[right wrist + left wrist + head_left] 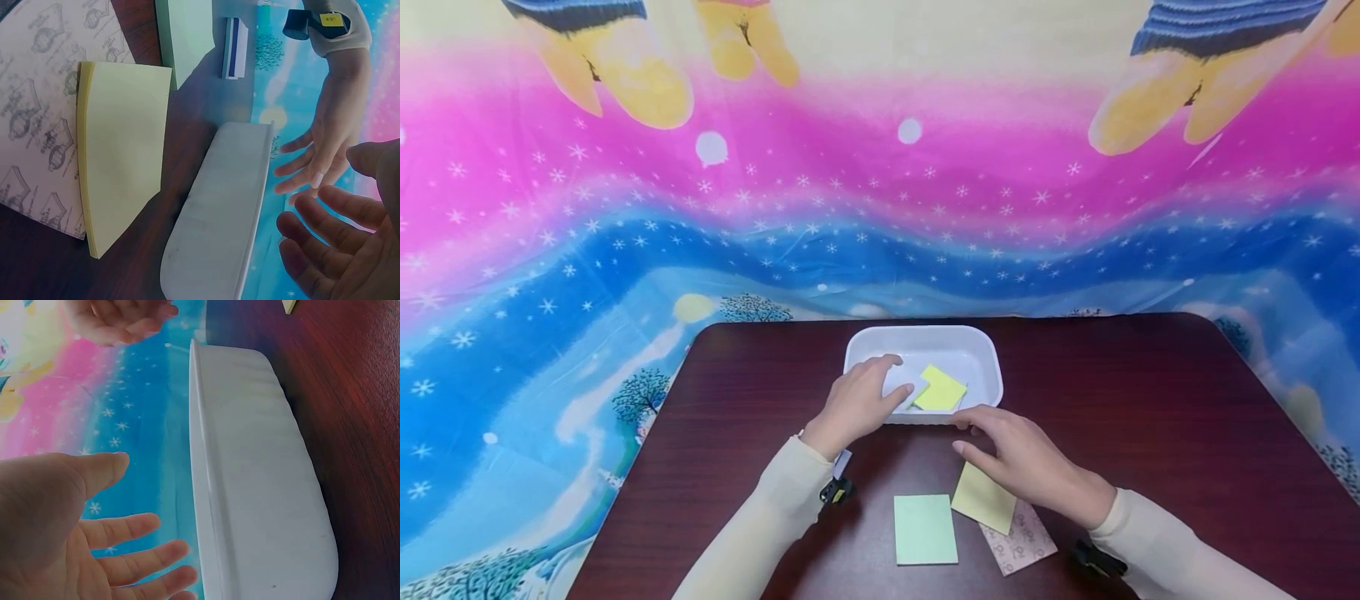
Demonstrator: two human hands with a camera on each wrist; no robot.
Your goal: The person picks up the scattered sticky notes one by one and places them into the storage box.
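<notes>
My left hand (859, 400) hovers over the left part of a white plastic tray (973, 358), fingers relaxed and nothing gripped. Inside the tray lies a bright yellow sticky note pad (943, 391), with a pale white piece (917, 395) beside it, partly behind the left thumb. My right hand (1026, 454) is at the tray's front right edge, its fingers loosely bent and holding nothing. Below it are a light yellow sticky note pad (987, 498) and a pinkish patterned pad (1021, 540) partly under that one. A light green pad (925, 530) lies to their left.
A small white and dark blue block (235, 49) sits on the table near the left wrist. The dark reddish-brown table (760, 375) ends at the back against a colourful printed cloth (850, 183). Both wrists carry small black cameras.
</notes>
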